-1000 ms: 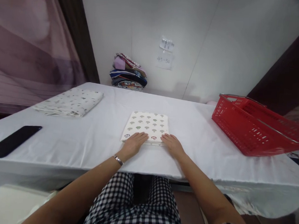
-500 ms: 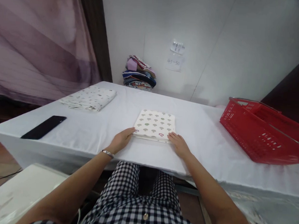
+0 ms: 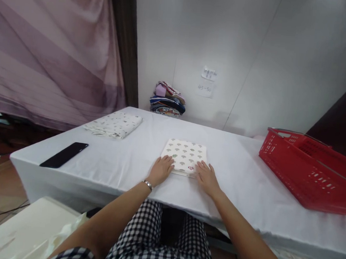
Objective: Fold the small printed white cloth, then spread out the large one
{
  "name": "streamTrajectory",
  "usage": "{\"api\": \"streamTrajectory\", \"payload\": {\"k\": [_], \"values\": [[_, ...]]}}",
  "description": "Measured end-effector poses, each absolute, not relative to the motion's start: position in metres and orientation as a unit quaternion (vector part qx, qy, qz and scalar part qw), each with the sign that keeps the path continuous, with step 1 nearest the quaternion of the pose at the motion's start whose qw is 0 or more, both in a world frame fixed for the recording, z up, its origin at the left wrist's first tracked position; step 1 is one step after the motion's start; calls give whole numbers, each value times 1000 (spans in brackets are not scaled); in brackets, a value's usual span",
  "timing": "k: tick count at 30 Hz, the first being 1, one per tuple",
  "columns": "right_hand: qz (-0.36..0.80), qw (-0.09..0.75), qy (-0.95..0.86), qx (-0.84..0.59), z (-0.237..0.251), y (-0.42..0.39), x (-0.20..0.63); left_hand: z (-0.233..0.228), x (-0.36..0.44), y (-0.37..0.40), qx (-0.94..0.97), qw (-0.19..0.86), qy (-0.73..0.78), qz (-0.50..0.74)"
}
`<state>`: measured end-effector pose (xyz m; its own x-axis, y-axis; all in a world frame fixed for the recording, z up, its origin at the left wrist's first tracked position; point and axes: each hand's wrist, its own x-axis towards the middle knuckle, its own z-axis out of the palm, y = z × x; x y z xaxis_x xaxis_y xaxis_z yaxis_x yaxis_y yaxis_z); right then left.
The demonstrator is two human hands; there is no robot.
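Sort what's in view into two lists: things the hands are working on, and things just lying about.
In hand:
- small folded white cloth with a mushroom print
- left hand and right hand, resting flat on its near edge

Lying about:
- red plastic basket
- black phone
- larger folded white printed cloth
- stack of coloured fabrics

Half a second ago the left hand (image 3: 160, 170) gripped the folded cloth (image 3: 185, 156) at its near left corner; now it lies flat with fingers over the cloth's near edge. The right hand (image 3: 206, 177) has slid inward, and its fingers now rest on the near right corner.
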<state>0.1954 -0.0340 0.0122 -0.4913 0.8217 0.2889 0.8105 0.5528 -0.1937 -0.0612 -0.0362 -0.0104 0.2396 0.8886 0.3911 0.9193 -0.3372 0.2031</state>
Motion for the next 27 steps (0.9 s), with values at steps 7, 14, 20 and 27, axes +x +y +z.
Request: {"api": "streamTrajectory", "payload": {"k": [7, 14, 20, 27], "values": [[80, 178, -892, -408, 29, -18, 107, -11, -65, -39, -788, 36, -572, -226], [96, 105, -836, -529, 10, 14, 161, -13, -67, -37, -787, 38, -563, -248], [95, 150, -788, -590, -6, 7, 195, -14, -68, -36, -784, 10, -567, -251], [187, 258, -749, -581, -16, 26, 199, -5, -80, -15, -705, -107, -623, -321]]}}
